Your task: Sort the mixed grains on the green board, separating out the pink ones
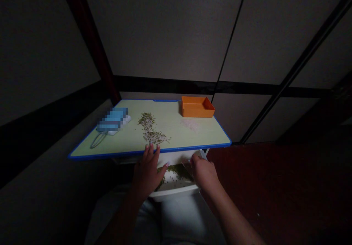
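A small table with a pale yellow-green top and blue rim (126,153) stands in front of me. Green and whitish grains (148,126) lie scattered across its middle. My left hand (147,171) rests at the front edge, fingers stretched out and tips by the nearest grains. Below the top, a white drawer (178,192) is pulled out, with green grains (178,171) inside. Over the drawer's right side, my right hand (203,170) is closed. Something thin and see-through shows at its fingers, too faint to name.
An orange open box (197,112) sits at the table's back right, with a patch of pale pinkish grains (189,124) before it. A blurred-out blue object (112,119) with a loop strap lies at the left. Panelled cabinet doors (170,29) rise close behind.
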`<state>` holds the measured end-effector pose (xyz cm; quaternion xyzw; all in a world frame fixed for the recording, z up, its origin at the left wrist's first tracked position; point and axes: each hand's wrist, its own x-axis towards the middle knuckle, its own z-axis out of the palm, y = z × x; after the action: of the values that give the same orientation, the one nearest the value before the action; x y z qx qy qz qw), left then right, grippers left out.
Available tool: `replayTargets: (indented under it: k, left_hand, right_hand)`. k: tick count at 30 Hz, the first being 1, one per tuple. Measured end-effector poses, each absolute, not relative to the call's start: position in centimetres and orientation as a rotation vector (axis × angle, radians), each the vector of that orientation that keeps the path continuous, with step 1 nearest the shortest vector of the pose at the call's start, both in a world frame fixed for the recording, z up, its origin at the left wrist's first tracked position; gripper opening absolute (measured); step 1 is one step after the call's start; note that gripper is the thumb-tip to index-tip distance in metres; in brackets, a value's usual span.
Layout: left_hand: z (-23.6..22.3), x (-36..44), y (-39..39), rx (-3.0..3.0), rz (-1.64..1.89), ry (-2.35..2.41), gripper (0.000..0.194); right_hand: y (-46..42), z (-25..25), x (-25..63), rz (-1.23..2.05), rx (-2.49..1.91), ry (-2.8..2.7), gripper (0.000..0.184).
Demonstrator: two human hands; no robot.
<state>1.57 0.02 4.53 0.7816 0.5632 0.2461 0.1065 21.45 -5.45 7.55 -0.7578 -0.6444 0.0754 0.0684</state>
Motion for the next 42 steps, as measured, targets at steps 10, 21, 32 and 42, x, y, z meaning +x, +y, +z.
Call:
replayTargets:
  k: [10,21,32,42]
  left_hand:
    - [4.2,1.6,0.2,2.338,0.774,1.744,0.068]
    - [5.4,2.5,-1.1,2.305,0.544,2.032,0.068]
    - [5.0,1.6,-1.5,2.396,0.265,2.105,0.058]
    - [4.4,1.8,-1.0,2.448,0.4,1.912,0.062]
  right_hand:
    - [-4.2,9.1,22.1,0.131,-2.075,-1.967,0.019]
    - [5.0,9.3,22.2,0.437,-1.22,-1.226,0.027]
    - [3.5,8.3,22.9,-0.295,-1.466,-1.708,0.021]
    - [3.6,8.3,20.6,-0.644,-1.593,-2.029,0.016]
